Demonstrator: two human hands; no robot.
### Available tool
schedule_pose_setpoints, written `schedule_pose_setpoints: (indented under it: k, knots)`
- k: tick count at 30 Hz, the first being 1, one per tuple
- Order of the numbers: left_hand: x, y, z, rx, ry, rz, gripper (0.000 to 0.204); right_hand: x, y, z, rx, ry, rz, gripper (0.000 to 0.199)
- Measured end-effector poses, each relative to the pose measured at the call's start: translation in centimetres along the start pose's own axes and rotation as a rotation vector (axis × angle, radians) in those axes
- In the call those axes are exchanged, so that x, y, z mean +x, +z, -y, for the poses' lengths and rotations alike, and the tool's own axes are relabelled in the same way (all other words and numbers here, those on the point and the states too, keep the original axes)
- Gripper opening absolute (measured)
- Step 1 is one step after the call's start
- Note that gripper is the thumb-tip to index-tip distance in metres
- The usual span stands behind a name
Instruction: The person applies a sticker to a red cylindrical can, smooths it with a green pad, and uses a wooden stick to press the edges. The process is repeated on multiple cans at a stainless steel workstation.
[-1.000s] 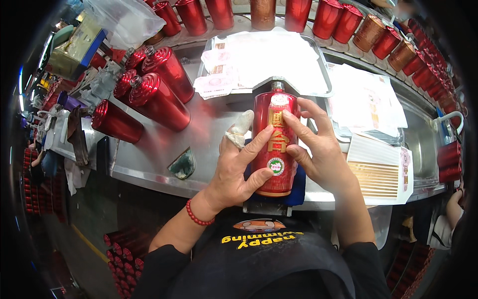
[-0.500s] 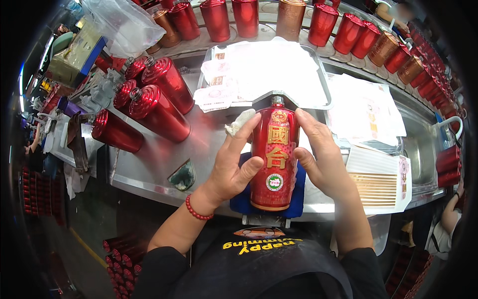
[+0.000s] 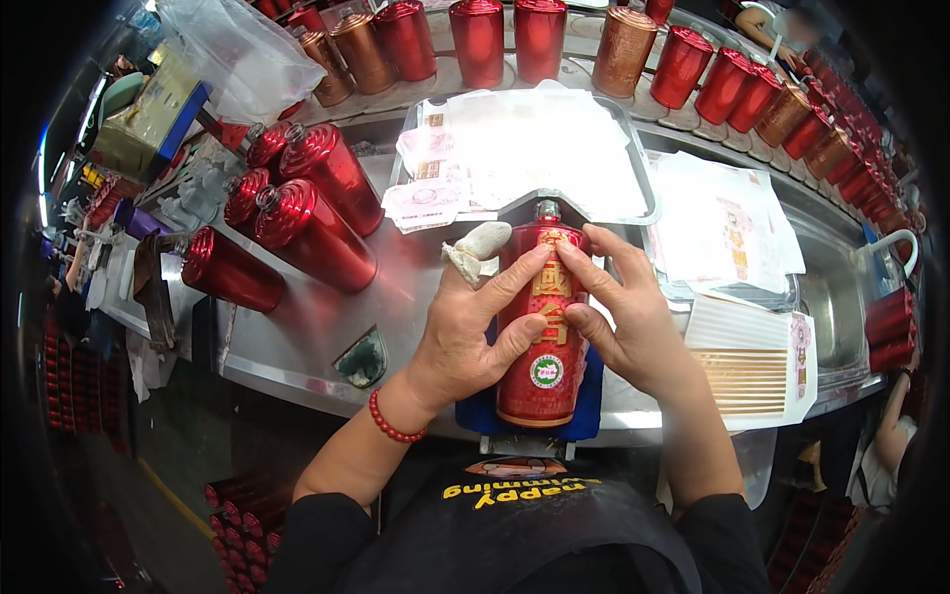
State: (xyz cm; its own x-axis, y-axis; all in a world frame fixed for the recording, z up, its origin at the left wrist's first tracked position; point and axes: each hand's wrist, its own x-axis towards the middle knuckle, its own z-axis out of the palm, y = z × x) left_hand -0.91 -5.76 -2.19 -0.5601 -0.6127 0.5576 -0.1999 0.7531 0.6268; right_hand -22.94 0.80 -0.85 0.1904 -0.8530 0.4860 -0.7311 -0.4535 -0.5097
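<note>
A red bottle (image 3: 534, 391) with raised gold lettering and a round green-and-white sticker lies on a blue pad (image 3: 586, 406) in front of me, neck pointing away. My left hand (image 3: 460, 332) rests on its left side, index finger and thumb stretched over the gold lettering. A white cloth finger cover (image 3: 482, 245) sits on one finger of that hand. From the other side my right hand (image 3: 633, 322) lays its index finger and thumb on the lettering, the other fingers spread along the bottle's right shoulder. The two index fingertips nearly meet near the top character.
A metal tray (image 3: 648, 188) with white label sheets stands beyond the bottle. More sheets (image 3: 727, 218) and a gold-striped card (image 3: 742, 361) lie right, beside a sink (image 3: 841, 307). Several red bottles (image 3: 317, 238) stand left. A conveyor (image 3: 584, 84) carries red and copper bottles behind.
Both hands have moved inward, from the bottle's sides onto the gold lettering on its front. On the conveyor the bottles have shifted to the right.
</note>
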Motion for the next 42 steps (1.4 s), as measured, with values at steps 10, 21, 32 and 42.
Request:
schedule_pose_setpoints:
  k: [10, 21, 32, 42]
  knots:
    - [-0.4, 0.2, 0.7, -0.062, -0.015, 0.051, 0.062, -2.9, 1.3, -1.0, 0.516, 0.282, 0.036, 0.078]
    - [-0.4, -0.1, 0.9, -0.046, -0.037, 0.092, 0.069, -3.4, 1.4, -1.8, 0.656, 0.346, 0.091, 0.091]
    - [-3.6, -0.6, -0.1, -0.045, -0.044, 0.212, 0.101, -5.3, 0.9, -0.5, 0.487, 0.298, 0.237, 0.115]
    - [-3.6, -0.4, 0.4, -0.055, -0.02, 0.199, 0.103, -5.5, 1.4, -1.0, 0.532, 0.265, 0.23, 0.124]
